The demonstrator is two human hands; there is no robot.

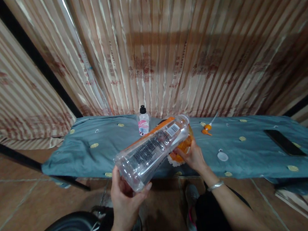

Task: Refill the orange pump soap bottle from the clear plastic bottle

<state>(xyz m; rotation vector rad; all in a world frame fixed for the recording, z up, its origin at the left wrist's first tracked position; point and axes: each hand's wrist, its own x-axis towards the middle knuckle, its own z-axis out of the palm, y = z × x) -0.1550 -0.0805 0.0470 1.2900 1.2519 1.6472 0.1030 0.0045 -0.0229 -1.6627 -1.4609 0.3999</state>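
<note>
A large clear plastic bottle (153, 152) is held tilted above a blue-green patterned cloth (96, 154), its base cupped between the bent fingers and thumb of the left hand (129, 195). Its neck is raised toward the right, in front of an orange bottle (187, 143), which is gripped in the partly closed right hand (195, 158). Whether the two bottles touch cannot be told. Behind them, a small black-capped bottle (143, 123) is set upright; to the right, an orange pump top (207, 127), a white round cap (222, 156) and a dark flat rectangular object (284, 142) are seen lying on the cloth.
</note>
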